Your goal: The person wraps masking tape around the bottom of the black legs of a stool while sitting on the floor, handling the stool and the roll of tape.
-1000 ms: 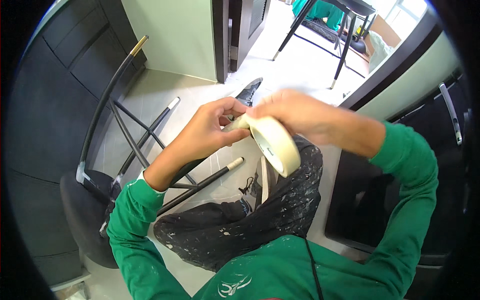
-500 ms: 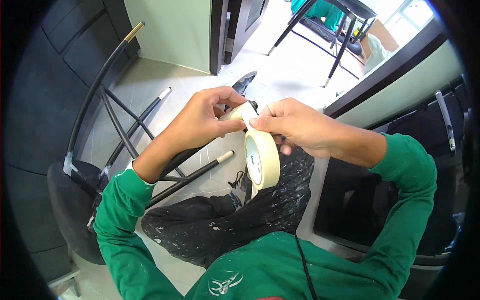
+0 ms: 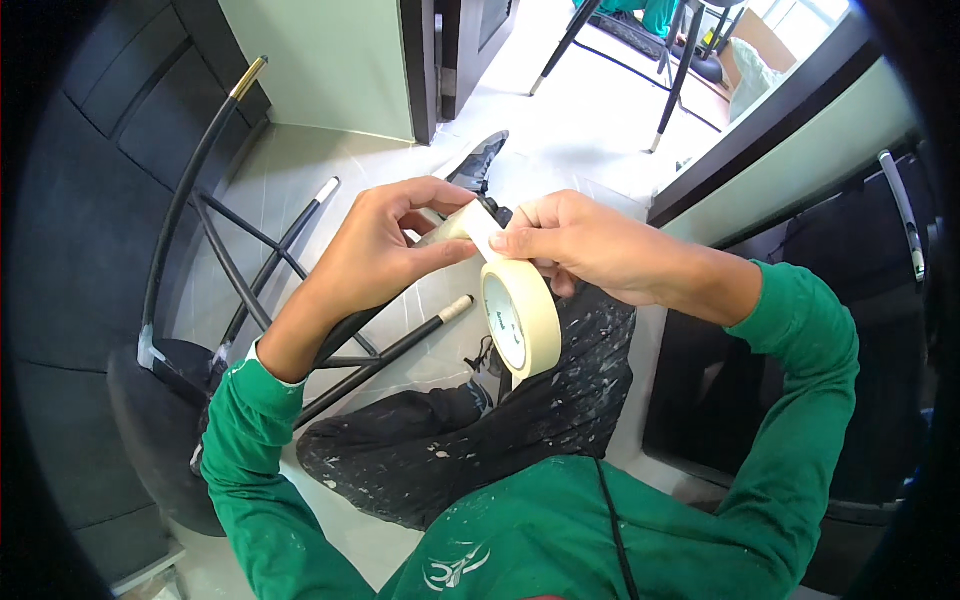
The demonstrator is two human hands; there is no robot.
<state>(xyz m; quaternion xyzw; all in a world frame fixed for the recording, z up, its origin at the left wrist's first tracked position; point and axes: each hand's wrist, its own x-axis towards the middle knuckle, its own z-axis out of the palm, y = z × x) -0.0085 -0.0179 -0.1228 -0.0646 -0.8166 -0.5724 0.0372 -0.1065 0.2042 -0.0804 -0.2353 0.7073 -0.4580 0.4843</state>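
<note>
A black stool lies on its side, its dark seat at the left and its legs pointing away from me. The nearest leg's end is wrapped in cream masking tape, with a dark tip showing past it. My left hand is closed around this end, thumb on the near side. With thumb and fingers, my right hand pinches the tape strip beside the leg. From that strip hangs the masking tape roll, below the right fingers and above my paint-spotted trousers. Some right fingers are hidden behind the tape.
Other stool legs end in a gold tip, a white tip and a cream-covered tip. Dark panelling stands at left. A black glossy panel is at right. Another stool and a person's green clothing are beyond the doorway.
Both hands, with the leg end and the tape, have shifted slightly left in the view. The roll still hangs from the strip, and both grips look the same.
</note>
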